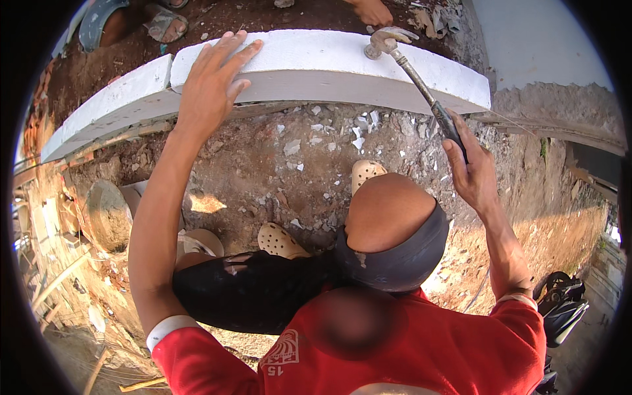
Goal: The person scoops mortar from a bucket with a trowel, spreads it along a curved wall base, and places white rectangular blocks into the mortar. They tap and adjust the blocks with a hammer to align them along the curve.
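A long white block (316,82) lies end to end with a second white block (108,112) on a low course above the dirt. Flat on top of the first block, near the joint, rests my left hand (212,85), fingers spread and holding nothing. My right hand (473,163) is wrapped round the dark grip of a claw hammer (424,89). The hammer's head is at the block's top toward its right end, face down and claw pointing right; whether it touches the surface is hard to tell.
White chips (359,141) litter the dirt between the blocks and my beige clogs (280,240). A rounded container (108,216) stands at left. Beyond the blocks are another person's sandalled foot (166,27) and bare skin, hand or foot unclear. A pale wall (540,46) borders the right.
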### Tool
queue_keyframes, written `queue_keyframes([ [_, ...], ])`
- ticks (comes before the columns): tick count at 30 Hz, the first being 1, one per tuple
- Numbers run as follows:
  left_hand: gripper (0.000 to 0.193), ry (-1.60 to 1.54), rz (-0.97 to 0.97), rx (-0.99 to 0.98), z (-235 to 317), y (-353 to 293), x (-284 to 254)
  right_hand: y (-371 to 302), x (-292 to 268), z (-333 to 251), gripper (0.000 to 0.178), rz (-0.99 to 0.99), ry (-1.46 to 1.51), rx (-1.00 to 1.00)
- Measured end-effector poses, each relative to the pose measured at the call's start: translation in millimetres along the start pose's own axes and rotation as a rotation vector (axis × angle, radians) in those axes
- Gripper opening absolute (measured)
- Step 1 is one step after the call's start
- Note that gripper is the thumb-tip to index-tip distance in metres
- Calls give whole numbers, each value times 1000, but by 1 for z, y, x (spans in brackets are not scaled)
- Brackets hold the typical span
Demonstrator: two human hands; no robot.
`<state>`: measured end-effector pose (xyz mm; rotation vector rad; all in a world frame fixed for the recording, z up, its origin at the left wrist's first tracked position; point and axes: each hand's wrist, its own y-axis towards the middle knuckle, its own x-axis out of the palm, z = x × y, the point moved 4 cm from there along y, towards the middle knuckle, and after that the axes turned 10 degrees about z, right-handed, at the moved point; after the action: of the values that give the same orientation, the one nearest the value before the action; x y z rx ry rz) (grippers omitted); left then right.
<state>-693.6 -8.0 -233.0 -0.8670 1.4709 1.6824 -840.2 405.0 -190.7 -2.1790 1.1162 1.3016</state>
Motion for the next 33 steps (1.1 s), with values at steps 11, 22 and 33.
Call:
queue_keyframes([
  [11, 70, 31, -59, -24, 3, 0, -2, -15, -18, -4, 52, 210, 143, 72],
  [22, 71, 63, -85, -30, 5, 4, 0, -27, -2, -1, 58, 178, 170, -35],
  [33, 70, 59, -87, -11, 11, 7, -5, -27, 9, 5, 56, 169, 212, -26],
])
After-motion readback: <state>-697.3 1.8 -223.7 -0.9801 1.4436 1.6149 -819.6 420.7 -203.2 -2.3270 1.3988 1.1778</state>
